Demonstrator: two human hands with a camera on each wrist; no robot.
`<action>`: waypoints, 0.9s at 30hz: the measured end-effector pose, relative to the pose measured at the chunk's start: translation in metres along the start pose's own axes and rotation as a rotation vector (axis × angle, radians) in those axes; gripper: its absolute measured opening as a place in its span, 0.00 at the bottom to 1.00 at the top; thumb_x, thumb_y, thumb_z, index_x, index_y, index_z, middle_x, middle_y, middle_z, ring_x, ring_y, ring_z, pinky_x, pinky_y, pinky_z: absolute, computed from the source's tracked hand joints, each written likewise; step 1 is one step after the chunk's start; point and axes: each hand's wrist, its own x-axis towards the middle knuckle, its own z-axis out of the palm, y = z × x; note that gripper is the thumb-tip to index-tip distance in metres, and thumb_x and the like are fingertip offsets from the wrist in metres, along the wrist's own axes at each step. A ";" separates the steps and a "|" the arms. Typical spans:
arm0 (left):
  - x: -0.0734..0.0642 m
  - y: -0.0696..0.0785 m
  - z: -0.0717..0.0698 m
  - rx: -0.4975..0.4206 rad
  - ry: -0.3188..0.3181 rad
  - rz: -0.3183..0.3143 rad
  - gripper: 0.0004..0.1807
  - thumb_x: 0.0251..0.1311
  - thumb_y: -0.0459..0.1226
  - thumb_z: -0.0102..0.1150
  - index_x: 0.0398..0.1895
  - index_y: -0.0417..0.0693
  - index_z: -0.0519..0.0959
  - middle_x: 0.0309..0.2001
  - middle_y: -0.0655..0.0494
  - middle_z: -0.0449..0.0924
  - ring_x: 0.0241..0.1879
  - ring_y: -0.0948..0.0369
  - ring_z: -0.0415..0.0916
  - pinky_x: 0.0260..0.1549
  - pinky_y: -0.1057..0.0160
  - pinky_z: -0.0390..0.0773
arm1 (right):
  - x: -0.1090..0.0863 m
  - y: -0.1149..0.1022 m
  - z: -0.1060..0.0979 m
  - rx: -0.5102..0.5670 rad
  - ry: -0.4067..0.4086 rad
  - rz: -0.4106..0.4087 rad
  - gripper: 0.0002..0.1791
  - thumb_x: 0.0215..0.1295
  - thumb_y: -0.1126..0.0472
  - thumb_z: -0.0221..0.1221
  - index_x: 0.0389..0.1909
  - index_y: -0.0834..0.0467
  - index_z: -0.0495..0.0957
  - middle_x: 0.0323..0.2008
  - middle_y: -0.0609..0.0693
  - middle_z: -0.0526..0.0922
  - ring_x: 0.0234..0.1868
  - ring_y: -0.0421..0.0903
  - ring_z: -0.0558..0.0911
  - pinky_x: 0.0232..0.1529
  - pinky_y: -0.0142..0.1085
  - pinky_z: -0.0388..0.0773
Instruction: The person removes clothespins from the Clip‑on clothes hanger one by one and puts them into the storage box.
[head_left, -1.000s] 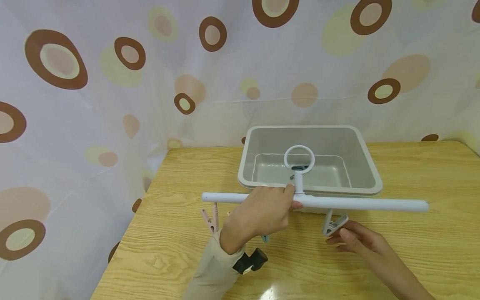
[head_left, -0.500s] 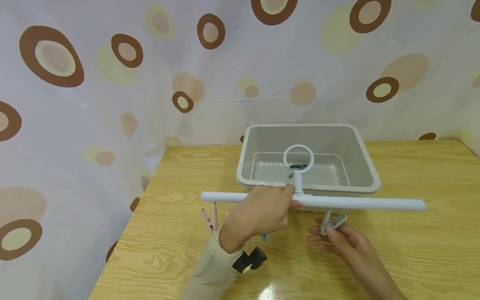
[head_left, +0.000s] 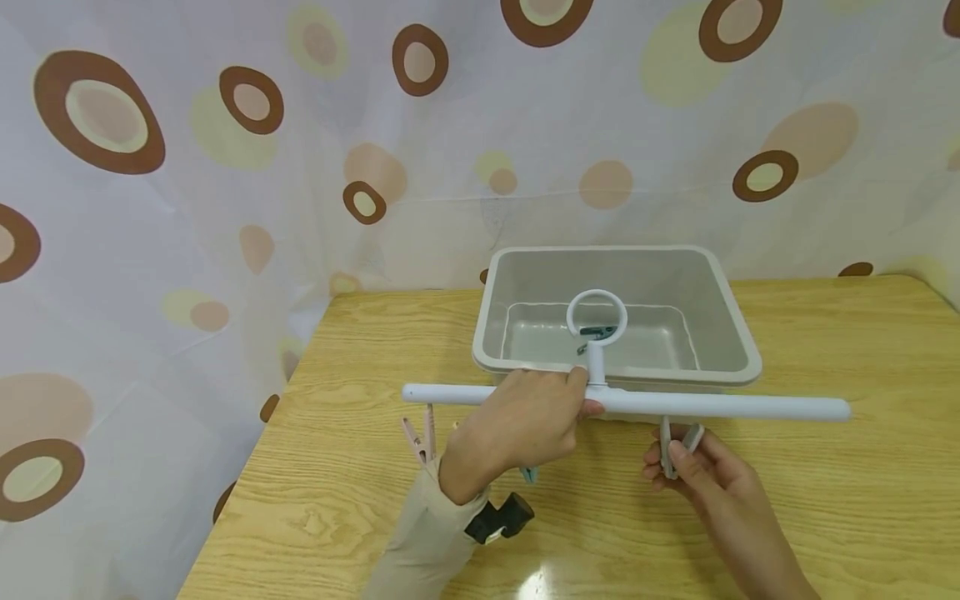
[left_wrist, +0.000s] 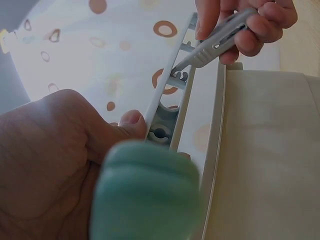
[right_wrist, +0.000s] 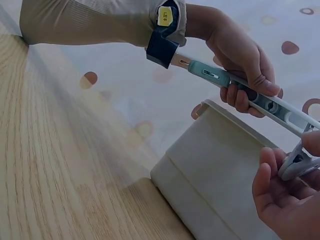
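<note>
My left hand grips the bar of a white clip hanger just left of its ring hook, in front of the basin. Below the bar's right half, my right hand pinches a grey clothes peg between thumb and fingers. In the left wrist view the tip of this peg meets a cross-piece on the bar's hollow underside. A pink peg hangs from the left end. Close to my left hand hangs a teal peg, mostly hidden in the head view.
A light grey plastic basin stands on the wooden table, directly behind the hanger. Dark green pegs lie on its floor. Behind the table hangs a patterned curtain.
My right hand moved left onto the grey peg, then slightly right, and its fingers now pinch it. The peg has turned and stands more upright. The left hand and hanger barely moved.
</note>
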 end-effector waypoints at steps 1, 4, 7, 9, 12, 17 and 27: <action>0.000 0.000 0.000 -0.002 0.001 0.003 0.14 0.72 0.47 0.46 0.32 0.48 0.70 0.19 0.62 0.63 0.17 0.65 0.64 0.14 0.69 0.63 | 0.000 -0.001 0.000 -0.003 0.018 0.010 0.13 0.77 0.65 0.42 0.53 0.62 0.72 0.42 0.50 0.80 0.42 0.42 0.80 0.45 0.32 0.77; 0.000 0.000 0.000 -0.009 -0.007 0.000 0.14 0.73 0.47 0.45 0.32 0.48 0.70 0.19 0.62 0.63 0.17 0.65 0.63 0.14 0.69 0.63 | -0.001 -0.004 0.000 -0.008 0.070 0.008 0.13 0.76 0.65 0.44 0.53 0.65 0.73 0.38 0.49 0.78 0.37 0.41 0.78 0.46 0.30 0.77; -0.001 -0.001 0.000 -0.023 -0.029 -0.011 0.14 0.73 0.46 0.45 0.33 0.47 0.70 0.19 0.62 0.63 0.17 0.65 0.64 0.14 0.70 0.64 | -0.002 -0.006 0.002 -0.066 0.172 -0.030 0.12 0.74 0.66 0.49 0.50 0.68 0.76 0.33 0.49 0.79 0.31 0.40 0.78 0.42 0.28 0.77; -0.001 -0.001 0.000 -0.030 -0.040 -0.013 0.13 0.73 0.45 0.45 0.33 0.47 0.70 0.20 0.62 0.63 0.18 0.65 0.64 0.15 0.70 0.64 | -0.003 -0.008 0.004 -0.136 0.260 -0.059 0.11 0.71 0.68 0.52 0.47 0.69 0.78 0.29 0.49 0.79 0.27 0.40 0.78 0.39 0.27 0.76; -0.001 -0.001 -0.001 -0.029 -0.038 -0.008 0.13 0.73 0.44 0.45 0.33 0.47 0.71 0.20 0.62 0.64 0.18 0.65 0.64 0.15 0.69 0.65 | -0.003 -0.009 0.008 -0.248 0.355 -0.095 0.09 0.69 0.70 0.55 0.44 0.71 0.78 0.26 0.49 0.80 0.24 0.40 0.77 0.34 0.25 0.74; -0.001 -0.001 -0.002 -0.013 -0.056 -0.008 0.04 0.67 0.36 0.50 0.37 0.45 0.72 0.21 0.62 0.66 0.19 0.65 0.66 0.16 0.69 0.66 | -0.002 -0.008 0.010 -0.490 0.430 -0.355 0.05 0.60 0.77 0.60 0.37 0.73 0.80 0.20 0.45 0.80 0.19 0.32 0.76 0.26 0.21 0.74; 0.001 0.003 0.000 0.045 -0.019 -0.014 0.07 0.68 0.42 0.52 0.39 0.47 0.72 0.25 0.62 0.70 0.22 0.64 0.69 0.20 0.64 0.71 | -0.004 -0.029 -0.002 -0.763 0.433 -0.548 0.09 0.49 0.77 0.67 0.34 0.71 0.83 0.26 0.37 0.82 0.22 0.23 0.78 0.19 0.19 0.71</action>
